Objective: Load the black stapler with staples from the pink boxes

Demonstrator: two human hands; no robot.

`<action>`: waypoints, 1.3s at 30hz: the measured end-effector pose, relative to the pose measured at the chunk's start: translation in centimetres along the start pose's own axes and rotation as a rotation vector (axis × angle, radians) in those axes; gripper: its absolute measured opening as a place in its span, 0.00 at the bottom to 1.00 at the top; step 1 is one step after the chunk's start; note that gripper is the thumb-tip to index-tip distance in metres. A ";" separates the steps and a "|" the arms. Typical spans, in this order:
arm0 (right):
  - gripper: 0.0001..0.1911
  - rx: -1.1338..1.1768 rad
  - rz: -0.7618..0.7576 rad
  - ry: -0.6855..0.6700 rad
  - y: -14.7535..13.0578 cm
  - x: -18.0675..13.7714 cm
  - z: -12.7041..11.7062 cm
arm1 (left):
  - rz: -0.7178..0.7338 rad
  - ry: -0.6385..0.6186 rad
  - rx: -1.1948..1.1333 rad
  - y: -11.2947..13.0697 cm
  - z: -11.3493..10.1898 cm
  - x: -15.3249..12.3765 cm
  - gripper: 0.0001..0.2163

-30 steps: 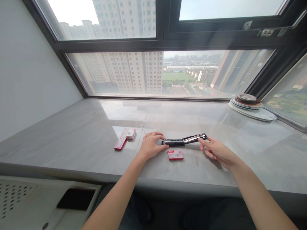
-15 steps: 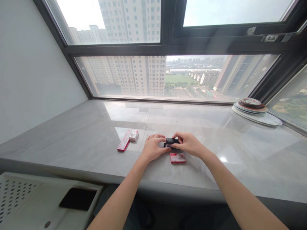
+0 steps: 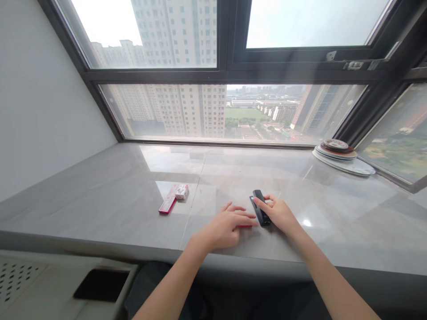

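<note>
The black stapler [image 3: 260,210] stands at a slant on the grey marbled sill, its long side running away from me. My right hand [image 3: 280,216] grips it from the right, thumb on top and fingers round the far side. Just left of it, my left hand [image 3: 227,227] reaches over a small red-and-white box [image 3: 245,226] with fingers stretched out and apart. Most of that box is hidden under the hand, and whether the fingers touch it I cannot tell.
Left of my hands lie a long red-and-white box [image 3: 167,205] and a small white-and-red box [image 3: 182,191], side by side. A stack of plates [image 3: 336,155] sits in the far right corner by the window. The sill's front edge [image 3: 150,249] runs below my forearms.
The stapler has turned from lying crosswise to slanting away from me, a little further right. My left hand has let go of it and moved down over the small red-and-white box.
</note>
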State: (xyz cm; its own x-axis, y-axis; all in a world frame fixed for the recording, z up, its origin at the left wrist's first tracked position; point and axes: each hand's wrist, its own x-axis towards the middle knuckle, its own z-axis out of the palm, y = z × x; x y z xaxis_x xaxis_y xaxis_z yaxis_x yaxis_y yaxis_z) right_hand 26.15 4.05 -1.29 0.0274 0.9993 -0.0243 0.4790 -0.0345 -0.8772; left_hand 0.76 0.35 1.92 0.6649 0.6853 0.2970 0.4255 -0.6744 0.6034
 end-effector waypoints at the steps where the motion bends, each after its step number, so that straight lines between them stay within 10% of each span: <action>1: 0.32 0.016 0.005 0.007 0.1 -0.4 0.1 | 0.006 -0.025 0.055 0.1 -0.1 -0.3 0.35; 8: 0.32 0.137 0.045 -0.107 -1.0 -3.2 2.4 | -0.289 0.050 0.064 -2.1 -2.7 -3.0 0.40; 22: 0.32 0.050 -0.127 0.125 -1.5 -3.8 5.4 | -0.310 0.168 -0.055 -0.5 0.9 -2.0 0.45; 27: 0.32 0.046 -0.126 0.147 -1.8 -4.1 5.3 | -0.646 0.733 0.242 -2.9 -2.1 -5.4 0.25; 30: 0.32 0.046 -0.120 0.137 -1.8 -4.1 5.3 | -1.011 0.973 0.552 -5.8 -4.7 -8.6 0.36; 34: 0.30 0.043 -0.114 0.137 -2.0 -4.1 5.3 | -1.079 0.616 0.583 -6.9 -5.6 -11.0 0.34; 39: 0.28 0.035 -0.114 0.136 -2.1 -4.2 5.3 | -0.760 0.270 0.475 -4.1 -4.1 -10.4 0.29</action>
State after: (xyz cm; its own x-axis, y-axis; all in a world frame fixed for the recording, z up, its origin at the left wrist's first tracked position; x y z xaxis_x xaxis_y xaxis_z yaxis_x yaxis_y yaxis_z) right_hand 20.44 -0.02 -1.91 0.0942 0.9857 0.1396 0.4549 0.0821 -0.8868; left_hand -10.40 -2.85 -0.57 -0.0344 0.9889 0.1445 0.9334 -0.0199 0.3583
